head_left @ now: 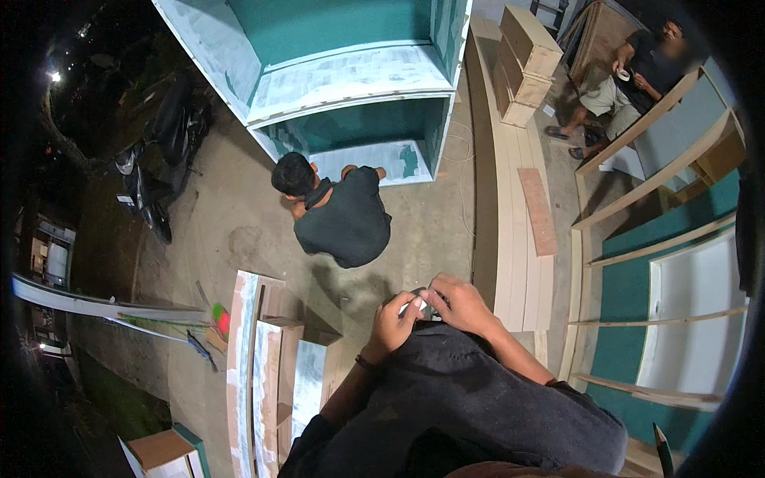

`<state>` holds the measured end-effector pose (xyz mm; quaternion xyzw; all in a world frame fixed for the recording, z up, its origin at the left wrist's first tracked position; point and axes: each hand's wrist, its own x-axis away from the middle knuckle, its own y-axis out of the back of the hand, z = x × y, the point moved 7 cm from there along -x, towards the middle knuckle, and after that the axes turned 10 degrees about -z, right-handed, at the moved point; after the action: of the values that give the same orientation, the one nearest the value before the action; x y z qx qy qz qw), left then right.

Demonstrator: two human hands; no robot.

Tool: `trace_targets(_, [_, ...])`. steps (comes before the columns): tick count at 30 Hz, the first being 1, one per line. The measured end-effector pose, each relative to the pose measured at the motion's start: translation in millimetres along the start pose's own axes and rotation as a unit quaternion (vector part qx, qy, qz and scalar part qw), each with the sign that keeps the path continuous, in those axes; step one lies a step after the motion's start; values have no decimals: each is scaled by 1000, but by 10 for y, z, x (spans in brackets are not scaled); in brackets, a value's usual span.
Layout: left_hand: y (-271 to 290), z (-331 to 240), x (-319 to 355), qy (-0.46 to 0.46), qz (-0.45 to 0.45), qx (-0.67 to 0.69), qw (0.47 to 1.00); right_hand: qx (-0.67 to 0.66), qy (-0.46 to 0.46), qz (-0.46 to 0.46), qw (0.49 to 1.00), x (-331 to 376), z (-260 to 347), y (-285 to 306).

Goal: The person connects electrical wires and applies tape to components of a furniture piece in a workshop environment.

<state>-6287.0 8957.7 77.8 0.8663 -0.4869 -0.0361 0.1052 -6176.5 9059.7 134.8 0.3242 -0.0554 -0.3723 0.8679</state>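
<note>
In front of my dark-clothed lap my hands meet, fingertips close together. My left hand is closed in a pinch, a dark band on its wrist. Opposite it, my right hand bends its fingers inward and pinches too. Between them shows a small white piece, mostly covered by the fingers; its kind cannot be made out. Beyond my hands a person in a dark shirt crouches, reaching into a tall shelf cabinet with green inner panels and streaky white surfaces.
Long stacked boards lie to the right, with box-like wooden pieces on top. A wooden frame with green panels stands farther right. Another person sits at the back right. White-smeared panels stand left; a motorbike is parked beyond.
</note>
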Motion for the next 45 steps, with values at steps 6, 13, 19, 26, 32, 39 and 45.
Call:
trace_targets(6, [-69,69,-73,32,156,28,987,-11,18,32,999,-43,23,-97])
trace_targets(13, [-264,665,-175,112,126,5,986,32,-10,3,999,-66,-330,14])
trace_targets(19, [-65,1537,-182,-251,81,-237,935,74,-83,-124,986,-147,-915,709])
trace_targets(26, [443,3496,13,135,76,-255,954,-69,-127,-327,934,-114,-1998,1819])
trace_targets(32, [776,4022,521,334,81,-227,911,-353,-233,-492,761,-452,-2711,2873])
trace_targets(39, [854,4435,902,123,121,-519,837,-408,-198,-588,670,-584,-3891,4397])
trace_targets(45, [952,4020,1427,111,43,-587,801,-383,-156,-564,715,-1041,-4243,4881])
